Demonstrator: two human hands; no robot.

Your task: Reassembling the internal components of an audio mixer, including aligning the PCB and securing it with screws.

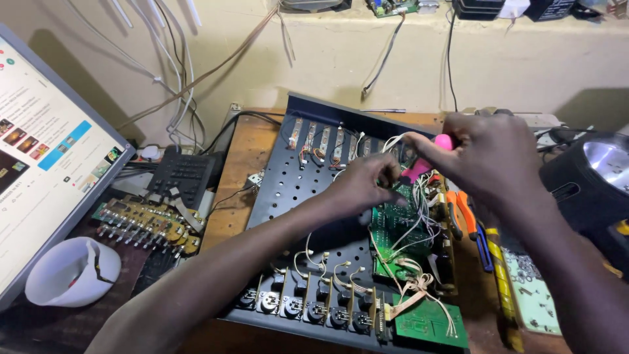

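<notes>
Working a pink-handled screwdriver [438, 145] down into the green board [400, 226] calls for a plumb tool and a quiet hand, I judge; the right hand [488, 157] is curled shut around the handle at the top, fingers wrapped close, while the left hand [363, 187] rests lower with its fingertips pinched together at the board's upper edge among the white wires [409, 229]; whether those fingertips hold a screw, a wire or only steady the tip I cannot tell, since the knuckles hide it. The board sits inside the black perforated chassis [295, 183] on the wooden worktop [229, 210], right of its middle, with a row of jacks [308, 308] along the near edge. To do this well, keep the shaft square to the board so the tip does not slip onto the tracks; press lightly and turn from the wrist; hold loose wires aside with the left fingertips rather than pulling on their joints. Orange pliers [462, 210] lie just beside the chassis on the right; a monitor [46, 151] stands well apart to the left.
</notes>
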